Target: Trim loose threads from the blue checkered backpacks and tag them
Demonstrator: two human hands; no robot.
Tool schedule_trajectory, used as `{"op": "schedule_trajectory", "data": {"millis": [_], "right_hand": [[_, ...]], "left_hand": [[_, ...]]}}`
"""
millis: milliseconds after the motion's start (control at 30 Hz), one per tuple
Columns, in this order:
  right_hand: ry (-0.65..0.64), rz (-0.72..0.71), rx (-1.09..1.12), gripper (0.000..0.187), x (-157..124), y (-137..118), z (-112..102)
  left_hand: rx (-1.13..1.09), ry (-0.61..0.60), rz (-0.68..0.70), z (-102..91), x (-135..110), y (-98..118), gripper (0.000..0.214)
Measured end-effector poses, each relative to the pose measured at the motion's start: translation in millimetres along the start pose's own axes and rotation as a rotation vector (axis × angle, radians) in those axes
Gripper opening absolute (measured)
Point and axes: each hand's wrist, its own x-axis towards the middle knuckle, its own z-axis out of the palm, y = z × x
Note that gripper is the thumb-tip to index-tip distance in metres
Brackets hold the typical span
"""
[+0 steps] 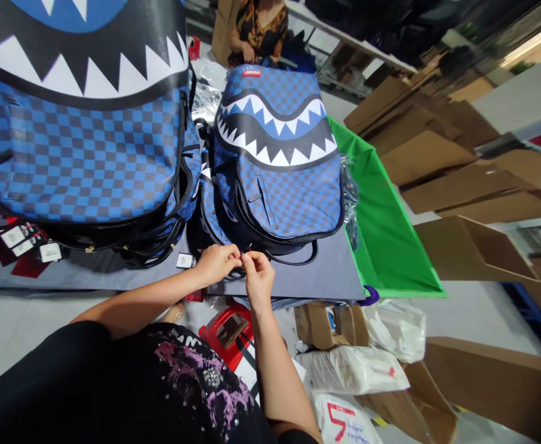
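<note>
Fingertips pinched, my left hand and my right hand meet just below a blue-and-black checkered backpack with a shark-mouth print. A thin dark strand and a speck of red show between the fingers, too small to name. The backpack lies face up with its top handle loop toward me. Beside my left hand, a white label tag rests on the grey table cover. On the left stands a stack of similar checkered backpacks, closer to the camera.
Red and white tags hang below the left stack. A green bin adjoins the table's right side. Cardboard boxes and white plastic bags crowd the floor at right. Another person is across the table.
</note>
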Motion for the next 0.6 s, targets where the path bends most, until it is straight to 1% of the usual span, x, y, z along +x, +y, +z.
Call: {"op": "schedule_trajectory", "data": {"millis": [67, 200, 300, 500, 600], "right_hand": [[0.003, -0.018, 0.0, 0.025, 0, 3, 0], [-0.004, -0.035, -0.03, 0.024, 0, 9, 1], [-0.009, -0.037, -0.04, 0.025, 2, 13, 3], [-0.018, -0.057, -0.063, 0.025, 6, 15, 1], [-0.025, -0.064, -0.069, 0.025, 6, 13, 0]], "left_hand": [[0.089, -0.019, -0.014, -2.9, 2, 3, 0.007], [0.237, -0.081, 0.027, -8.4, 3, 5, 0.013], [0.306, -0.12, 0.049, -9.0, 4, 4, 0.019], [0.313, -0.049, -0.007, -4.2, 9, 6, 0.015], [0.268, -0.065, 0.011, -5.2, 8, 4, 0.013]]}}
